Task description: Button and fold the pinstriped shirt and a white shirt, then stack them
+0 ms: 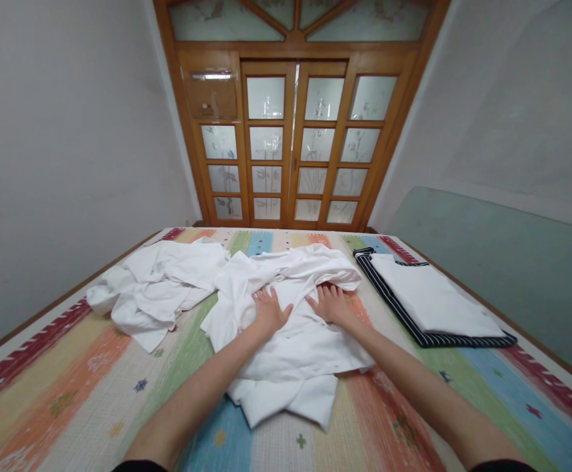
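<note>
A crumpled white shirt (295,347) lies spread in front of me on a colourful striped cloth. On its left part rests my left hand (270,312), fingers spread and palm down. My right hand (331,303) presses flat on the same shirt a little to the right, its fingers also stretched out, with fingertips near a fold. Neither hand grips the fabric. To the left sits another rumpled white garment (168,282), its edge close against the shirt. Over on the right is a folded white garment (433,295) on top of a folded black-and-white striped one (394,308).
The striped cloth (69,393) covers a table with pale edges. Beyond the far edge stand wooden doors (293,144) with frosted panes. White walls (59,118) rise on both sides, and a pale green panel (502,255) leans along the right.
</note>
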